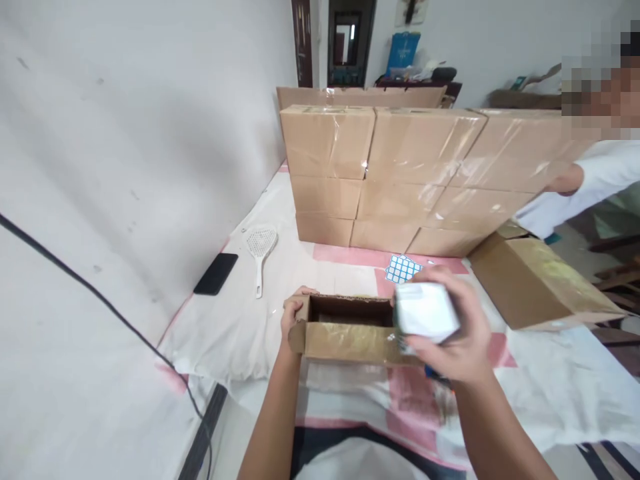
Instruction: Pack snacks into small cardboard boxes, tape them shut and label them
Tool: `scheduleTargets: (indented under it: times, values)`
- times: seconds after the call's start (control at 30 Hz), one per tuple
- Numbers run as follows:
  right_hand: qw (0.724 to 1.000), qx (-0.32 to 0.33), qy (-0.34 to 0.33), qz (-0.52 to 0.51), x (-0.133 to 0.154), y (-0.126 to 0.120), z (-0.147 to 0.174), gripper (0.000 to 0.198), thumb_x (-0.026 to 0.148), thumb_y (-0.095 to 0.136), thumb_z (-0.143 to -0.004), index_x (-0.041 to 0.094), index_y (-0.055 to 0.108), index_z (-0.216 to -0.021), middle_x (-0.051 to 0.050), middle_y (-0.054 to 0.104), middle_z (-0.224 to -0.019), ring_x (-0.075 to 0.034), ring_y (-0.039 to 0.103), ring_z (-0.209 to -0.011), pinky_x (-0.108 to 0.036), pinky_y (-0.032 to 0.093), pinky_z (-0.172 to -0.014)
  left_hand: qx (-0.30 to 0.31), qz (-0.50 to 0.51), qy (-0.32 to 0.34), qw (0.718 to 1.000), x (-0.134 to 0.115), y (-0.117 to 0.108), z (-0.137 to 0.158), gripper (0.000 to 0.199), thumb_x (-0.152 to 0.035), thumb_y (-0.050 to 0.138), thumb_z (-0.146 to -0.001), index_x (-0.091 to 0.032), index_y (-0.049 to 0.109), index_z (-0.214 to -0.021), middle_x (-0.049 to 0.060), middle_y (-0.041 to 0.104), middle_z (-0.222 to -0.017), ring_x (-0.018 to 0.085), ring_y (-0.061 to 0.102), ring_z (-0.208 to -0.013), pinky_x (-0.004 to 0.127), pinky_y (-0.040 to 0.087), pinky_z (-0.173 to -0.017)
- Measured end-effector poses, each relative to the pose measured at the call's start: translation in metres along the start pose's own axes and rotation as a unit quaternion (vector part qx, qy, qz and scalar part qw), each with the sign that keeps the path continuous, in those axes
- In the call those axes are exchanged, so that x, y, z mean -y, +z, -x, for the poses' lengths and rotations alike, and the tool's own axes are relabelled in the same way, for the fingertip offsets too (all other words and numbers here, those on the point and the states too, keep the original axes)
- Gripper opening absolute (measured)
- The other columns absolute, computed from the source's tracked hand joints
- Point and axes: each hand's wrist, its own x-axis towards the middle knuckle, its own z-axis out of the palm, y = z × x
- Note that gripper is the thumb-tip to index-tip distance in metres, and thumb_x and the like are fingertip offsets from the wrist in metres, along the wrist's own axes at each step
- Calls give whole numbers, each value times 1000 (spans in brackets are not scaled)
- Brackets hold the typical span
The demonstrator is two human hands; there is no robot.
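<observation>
A long, narrow cardboard box lies on the cloth-covered table in front of me, its dark inside showing from above. My left hand grips its left end, fingers wrapped round the edge. Over the box's right end, my right hand is closed round a small white-topped box with a darker green side, slightly blurred. Part of something blue shows beneath that hand, too hidden to name. Just behind lies a sheet of blue-framed white labels.
A wall of taped cardboard cartons stands across the back. An open carton is at the right, with another person's arm behind. A white slotted skimmer and black phone lie at left. A black cable hangs along the wall.
</observation>
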Motion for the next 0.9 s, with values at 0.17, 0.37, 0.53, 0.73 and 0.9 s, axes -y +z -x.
scheduleTargets:
  times: [0.17,0.37,0.53,0.73,0.9]
  values:
    - [939,230,-140,215,-4,4,26,52,28,63,-95,24,47,-145,-15,65,-130,-31,63,-117,-48,56,-94,-172,-42,110,978,8,-17,35,34,-48,46,-91,-21,61,-104,8,65,-109,24,62,-103,37,51,-88]
    - [942,279,-57,176,13,11,38,63,38,65,-94,25,41,-151,-12,67,-131,-30,65,-117,-46,55,-97,48,-379,414,826,-42,-30,105,30,-37,66,-88,-28,65,-117,8,72,-106,31,64,-109,52,41,-103]
    - [941,259,38,216,25,5,33,67,44,66,-91,24,40,-150,-15,64,-135,-35,64,-120,-49,52,-96,138,-553,383,727,-61,-13,116,37,-49,84,-72,-30,68,-99,8,71,-84,37,62,-97,66,22,-113]
    - [959,207,47,191,31,-31,14,44,31,48,-98,22,45,-141,-11,69,-118,-30,67,-100,-41,54,-80,154,-578,478,643,-64,-16,122,15,-29,67,-90,-23,58,-80,4,64,-82,25,57,-90,50,37,-101]
    - [934,302,-18,190,55,-48,6,51,25,49,-95,27,42,-146,-8,66,-122,-28,66,-105,-39,53,-83,120,-538,571,608,-44,-31,142,21,-4,56,-92,-22,60,-81,-1,69,-80,17,59,-87,38,37,-94]
